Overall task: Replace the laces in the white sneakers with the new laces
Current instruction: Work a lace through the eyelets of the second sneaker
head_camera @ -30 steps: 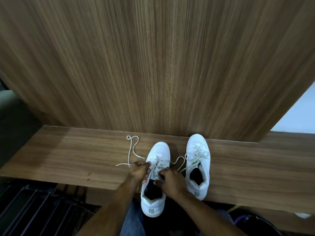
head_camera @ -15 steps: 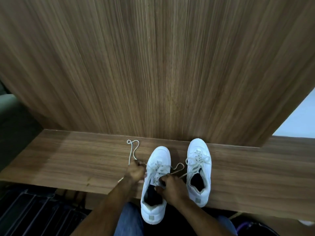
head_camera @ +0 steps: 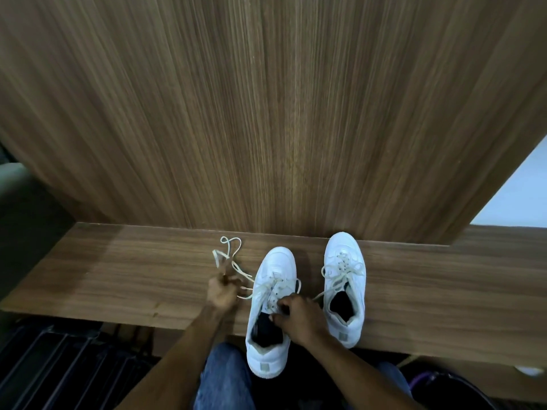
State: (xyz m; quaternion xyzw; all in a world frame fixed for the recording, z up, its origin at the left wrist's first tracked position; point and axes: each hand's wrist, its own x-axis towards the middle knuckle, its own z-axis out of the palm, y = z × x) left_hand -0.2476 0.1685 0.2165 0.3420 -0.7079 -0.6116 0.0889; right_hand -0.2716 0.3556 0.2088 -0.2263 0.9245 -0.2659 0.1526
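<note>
Head view, only 1 cam.

2 white sneakers on a wooden ledge (head_camera: 124,279), toes pointing away toward a tall wood-grain panel (head_camera: 266,113). Near sneaker (head_camera: 273,309) sits w/ its heel hanging past the ledge's front edge, over the person's lap; blue jeans (head_camera: 225,377) show below. Far-right sneaker (head_camera: 344,288) stands just beside it, fully on the ledge, laced up w/ a cream lace (head_camera: 343,272) crossing its eyelets.

L hand (head_camera: 220,294): fingers curled, pinching a loose cream lace (head_camera: 233,261) just left of the near sneaker. Hand is motion-blurred, so exact finger placement unclear. Lace runs from the near sneaker's upper eyelets out to the L hand, then beyond it in a loop across the ledge toward the panel.

R hand (head_camera: 297,316): over the near sneaker's tongue/opening, fingers bent, pinching at the lace rows on the R side of the eyelets. Another lace end curls out between the 2 sneakers, resting on the ledge.

Near sneaker only partly laced: strands cross at the upper eyelets, loose.

Periphery: dark slatted surface (head_camera: 59,365) lower L, pale wall (head_camera: 521,196) upper R, dark bag w/ purple trim (head_camera: 444,386) lower R.
</note>
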